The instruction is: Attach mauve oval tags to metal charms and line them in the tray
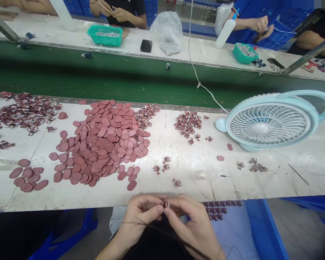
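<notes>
A small reddish-brown and white piece (166, 204) is pinched between the fingertips of both hands, near the table's front edge. My left hand (142, 215) grips it from the left, with thumb and fingers together. My right hand (188, 216) holds it from the right in the same way. Its details are too small to tell. Small brown pieces (177, 183) lie on the table (189, 195) just beyond my hands. A large heap of flat reddish ovals (103, 141) spreads to the left, with more small brown pieces (188, 124) farther back.
A light blue fan (260, 128) lies at the right, its white cord (206, 88) running backward. Below the table's edge, a blue crate (267, 227) holds rows of brown pieces (216, 209). Across the green strip (111, 83), other people work beside green baskets (105, 39) and a bottle (226, 32).
</notes>
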`<act>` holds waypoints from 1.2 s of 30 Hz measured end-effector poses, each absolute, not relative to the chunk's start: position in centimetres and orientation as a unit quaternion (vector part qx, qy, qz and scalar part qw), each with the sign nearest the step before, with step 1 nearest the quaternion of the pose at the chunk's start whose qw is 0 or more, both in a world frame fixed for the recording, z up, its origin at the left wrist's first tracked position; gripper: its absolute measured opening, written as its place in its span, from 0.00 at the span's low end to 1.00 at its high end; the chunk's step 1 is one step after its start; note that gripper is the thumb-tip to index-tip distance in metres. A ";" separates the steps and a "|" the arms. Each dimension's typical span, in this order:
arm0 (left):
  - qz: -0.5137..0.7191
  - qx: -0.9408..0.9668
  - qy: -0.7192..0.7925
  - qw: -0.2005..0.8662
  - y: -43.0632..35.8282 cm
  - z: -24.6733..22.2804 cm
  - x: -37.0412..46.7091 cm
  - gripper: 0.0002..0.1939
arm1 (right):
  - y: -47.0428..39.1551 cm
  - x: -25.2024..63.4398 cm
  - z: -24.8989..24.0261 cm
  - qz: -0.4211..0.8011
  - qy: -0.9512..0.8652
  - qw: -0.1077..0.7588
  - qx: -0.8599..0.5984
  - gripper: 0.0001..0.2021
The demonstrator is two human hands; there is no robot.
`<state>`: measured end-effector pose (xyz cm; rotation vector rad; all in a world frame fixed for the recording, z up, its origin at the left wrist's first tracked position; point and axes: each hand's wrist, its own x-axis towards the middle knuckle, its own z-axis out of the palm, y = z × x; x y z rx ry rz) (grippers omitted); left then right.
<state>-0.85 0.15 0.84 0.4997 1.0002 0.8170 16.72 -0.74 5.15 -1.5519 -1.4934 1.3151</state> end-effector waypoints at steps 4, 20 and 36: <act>0.361 0.104 0.434 0.819 0.1 1.2 -0.8 0.13 | -1.1 16.9 4.8 0.522 -0.507 0.352 -0.588 0.08; 0.386 0.093 0.463 0.792 -0.3 2.7 0.5 0.07 | -1.3 16.7 4.9 0.542 -0.466 0.360 -0.600 0.07; 0.383 0.220 0.447 0.778 -0.3 2.8 0.2 0.07 | -1.5 16.9 5.0 0.566 -0.459 0.372 -0.574 0.05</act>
